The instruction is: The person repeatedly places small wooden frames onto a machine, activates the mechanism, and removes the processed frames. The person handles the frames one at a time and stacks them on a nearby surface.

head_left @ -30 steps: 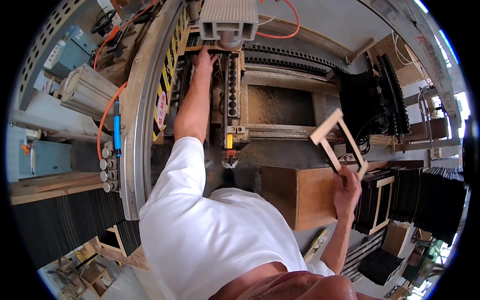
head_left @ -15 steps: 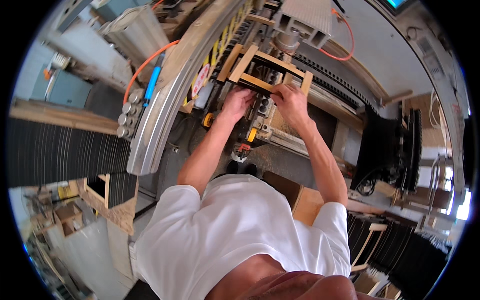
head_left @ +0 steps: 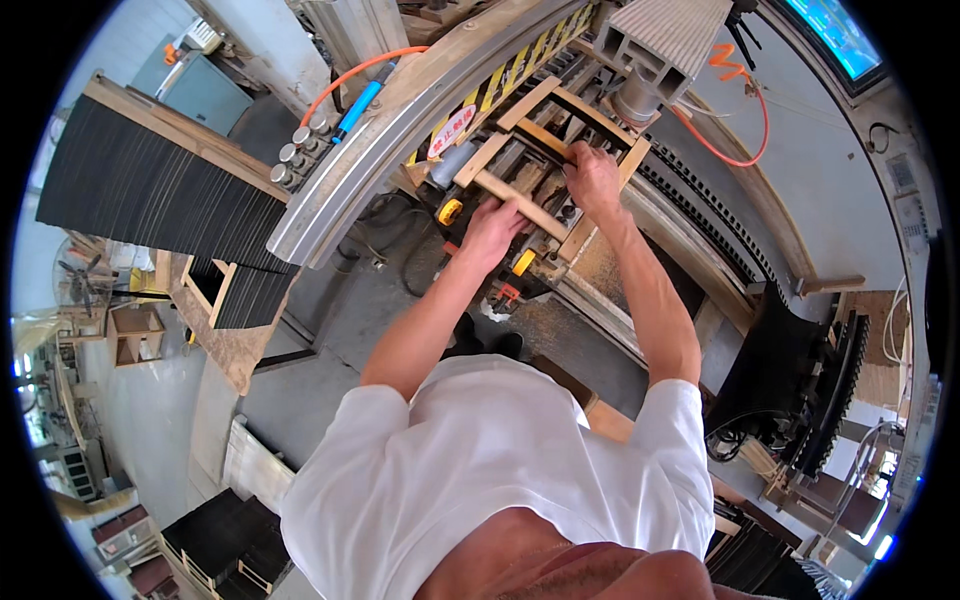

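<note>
Two pale wooden frames with dark edges lie one behind the other on the machine bed in the middle. My left hand (head_left: 494, 230) is at the near frame, its fingers curled around the front rail (head_left: 520, 203). At the far frame, my right hand (head_left: 594, 180) is closed on the near rail (head_left: 541, 138), fingers bent down over its right part. Its fingertips are partly hidden. Under the rails I see dark, dusty machine parts.
A metal beam (head_left: 330, 195) with round knobs and a blue handle (head_left: 357, 112) runs along the left. Above the far frame hangs a machine head (head_left: 640, 100). Yellow-capped clamps (head_left: 523, 262) stand near. Stacks of black-edged frames (head_left: 150, 190) lie at left. Sawdust covers the floor (head_left: 570, 335).
Both hands were close together at one rail; now they are apart, my left hand nearer on a front rail. A second frame's rails now show in front. The view has shifted.
</note>
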### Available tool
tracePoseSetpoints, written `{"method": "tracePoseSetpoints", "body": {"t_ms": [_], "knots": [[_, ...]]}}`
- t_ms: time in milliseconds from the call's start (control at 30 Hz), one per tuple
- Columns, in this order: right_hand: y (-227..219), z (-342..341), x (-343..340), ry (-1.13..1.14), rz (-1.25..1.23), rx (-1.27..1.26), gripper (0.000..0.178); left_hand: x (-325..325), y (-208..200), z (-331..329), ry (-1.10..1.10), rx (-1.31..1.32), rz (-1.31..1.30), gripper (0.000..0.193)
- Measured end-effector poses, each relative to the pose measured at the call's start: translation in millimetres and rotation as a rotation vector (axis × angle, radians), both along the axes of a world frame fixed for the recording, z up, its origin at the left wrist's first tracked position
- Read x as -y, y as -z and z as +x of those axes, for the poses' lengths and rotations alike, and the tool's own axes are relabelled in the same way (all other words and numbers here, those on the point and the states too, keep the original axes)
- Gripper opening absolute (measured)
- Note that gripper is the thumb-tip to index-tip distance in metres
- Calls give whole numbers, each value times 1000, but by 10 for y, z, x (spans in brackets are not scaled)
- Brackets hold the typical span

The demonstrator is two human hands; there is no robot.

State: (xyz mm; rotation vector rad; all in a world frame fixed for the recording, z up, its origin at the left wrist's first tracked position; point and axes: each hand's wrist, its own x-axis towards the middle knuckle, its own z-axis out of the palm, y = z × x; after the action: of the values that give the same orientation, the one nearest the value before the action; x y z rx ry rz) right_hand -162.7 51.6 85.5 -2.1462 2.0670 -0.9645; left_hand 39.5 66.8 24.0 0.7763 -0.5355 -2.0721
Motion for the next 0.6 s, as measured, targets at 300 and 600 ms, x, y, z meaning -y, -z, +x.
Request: {"method": "tracePoseSetpoints", "body": {"t_ms": [300,600], "knots": [[138,-50,554,72,96,-181,20,-1081,-103,1489,-19,66,0,36],[-75,303,970,41,169,-565,19,-1256,-81,2419,15,153,61,29]]}}
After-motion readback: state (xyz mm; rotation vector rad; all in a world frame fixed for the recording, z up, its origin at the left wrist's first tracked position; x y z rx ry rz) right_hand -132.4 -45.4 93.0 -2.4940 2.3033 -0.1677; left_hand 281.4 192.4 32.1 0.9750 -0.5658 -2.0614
